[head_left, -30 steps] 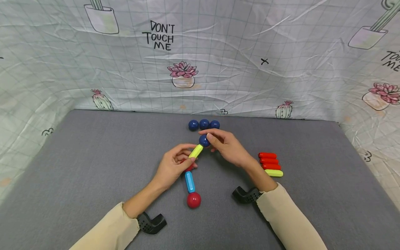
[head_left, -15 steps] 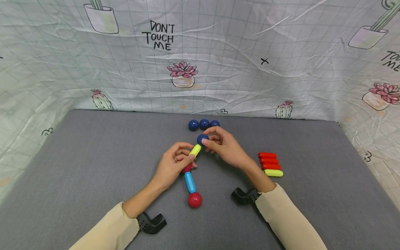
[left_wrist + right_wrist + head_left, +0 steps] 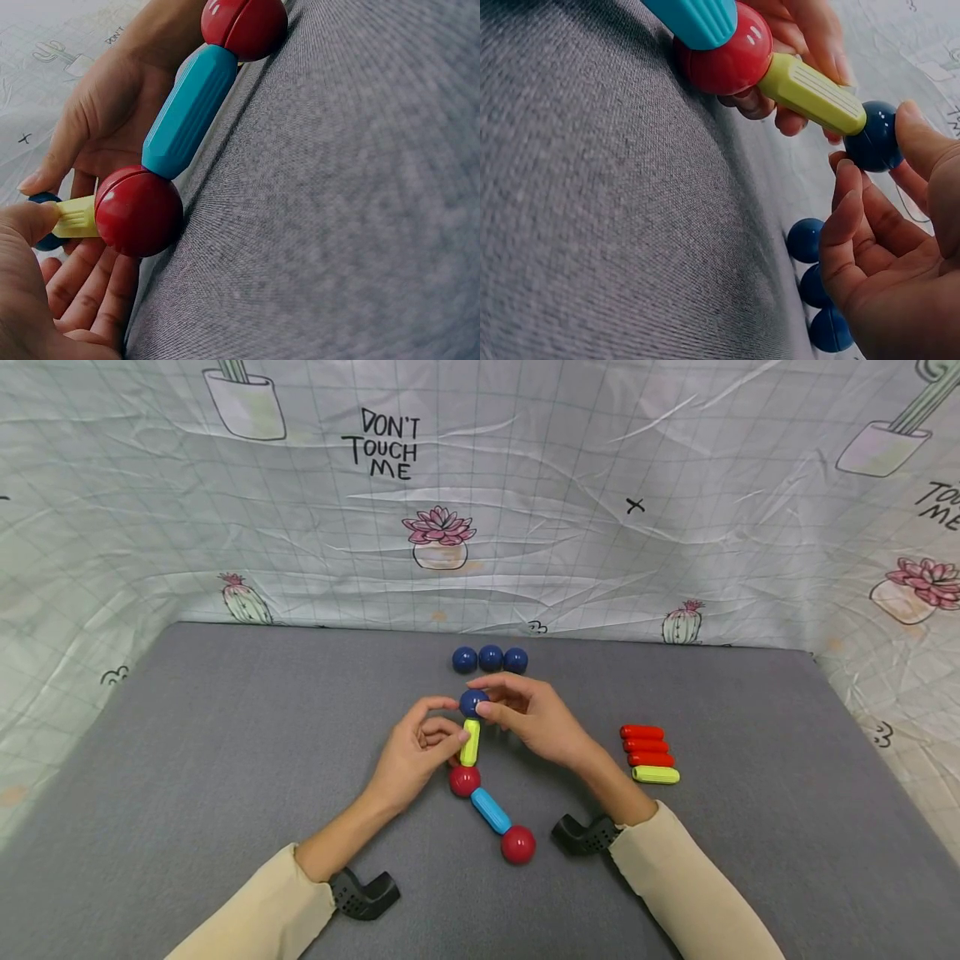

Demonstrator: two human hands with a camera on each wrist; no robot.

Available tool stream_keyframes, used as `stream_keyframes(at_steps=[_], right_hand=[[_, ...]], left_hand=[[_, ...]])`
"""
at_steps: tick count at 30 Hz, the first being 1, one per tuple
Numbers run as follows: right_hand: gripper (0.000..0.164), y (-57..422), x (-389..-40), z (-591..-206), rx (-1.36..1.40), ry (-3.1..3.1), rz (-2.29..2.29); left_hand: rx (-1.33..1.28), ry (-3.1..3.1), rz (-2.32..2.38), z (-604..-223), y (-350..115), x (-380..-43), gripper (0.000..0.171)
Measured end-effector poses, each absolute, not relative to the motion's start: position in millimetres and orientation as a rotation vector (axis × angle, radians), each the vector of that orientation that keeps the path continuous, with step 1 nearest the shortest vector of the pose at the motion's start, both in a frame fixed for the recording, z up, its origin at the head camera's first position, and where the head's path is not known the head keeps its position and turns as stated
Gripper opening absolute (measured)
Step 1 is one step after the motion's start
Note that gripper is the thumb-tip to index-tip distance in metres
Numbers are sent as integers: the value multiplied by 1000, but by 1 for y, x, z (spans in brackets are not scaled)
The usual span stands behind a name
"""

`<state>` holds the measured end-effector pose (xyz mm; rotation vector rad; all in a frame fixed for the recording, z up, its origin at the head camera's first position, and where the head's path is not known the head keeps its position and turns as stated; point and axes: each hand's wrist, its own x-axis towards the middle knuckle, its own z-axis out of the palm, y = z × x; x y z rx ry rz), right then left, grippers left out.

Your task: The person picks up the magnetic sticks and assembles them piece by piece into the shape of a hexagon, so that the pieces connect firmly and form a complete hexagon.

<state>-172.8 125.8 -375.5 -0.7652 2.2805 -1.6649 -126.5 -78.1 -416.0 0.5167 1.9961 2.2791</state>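
Head view: your left hand (image 3: 407, 757) pinches the yellow rod (image 3: 471, 747), axis twelve-to-six; your right hand (image 3: 542, 720) pinches the blue ball (image 3: 471, 701) at its twelve o'clock.

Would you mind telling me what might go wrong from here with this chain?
The right grip only pinches the blue ball on the yellow stick, so that joint might come apart.
The light-blue stick and end red ball are unheld, so they could swing or detach.
Three other blue balls lie just beyond the right grip; a nudge might set them rolling.
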Motion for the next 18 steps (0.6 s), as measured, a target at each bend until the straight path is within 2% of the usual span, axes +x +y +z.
stream_keyframes(at_steps=[18], right_hand=[[25, 126, -170, -371, -765, 2319, -1553]], left_hand=[[484, 1947, 2315, -414, -77, -126, 47]])
